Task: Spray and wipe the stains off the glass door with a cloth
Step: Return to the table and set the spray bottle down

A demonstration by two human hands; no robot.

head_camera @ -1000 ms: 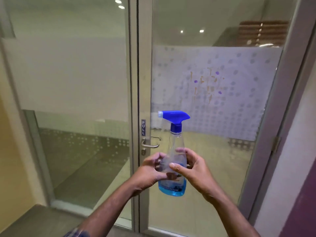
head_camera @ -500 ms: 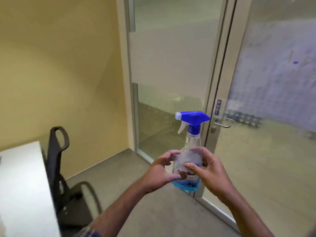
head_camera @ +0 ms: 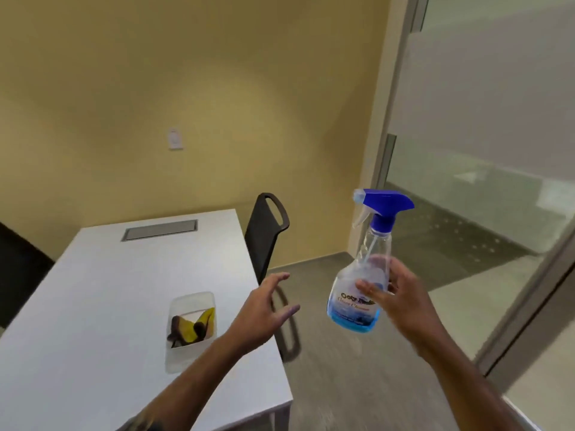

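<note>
My right hand (head_camera: 401, 301) grips a clear spray bottle (head_camera: 364, 275) with a blue trigger head and a little blue liquid at the bottom, held upright in mid-air. My left hand (head_camera: 264, 309) hangs open with fingers spread, above the table's right edge and apart from the bottle. A clear plastic container (head_camera: 189, 328) on the white table (head_camera: 93, 306) holds a yellow cloth (head_camera: 194, 329) with dark patches. The glass panel (head_camera: 485, 150) fills the right side; the stained part of the door is out of view.
A black chair (head_camera: 264, 234) stands at the table's far right corner, against the yellow wall. A grey cable hatch (head_camera: 160, 230) is set into the tabletop. Another dark chair (head_camera: 18, 269) shows at the left edge. Grey floor lies between table and glass.
The view has swung left from the stained door to the table. My left hand has let go of the bottle and moved toward the container; my right hand keeps the bottle.
</note>
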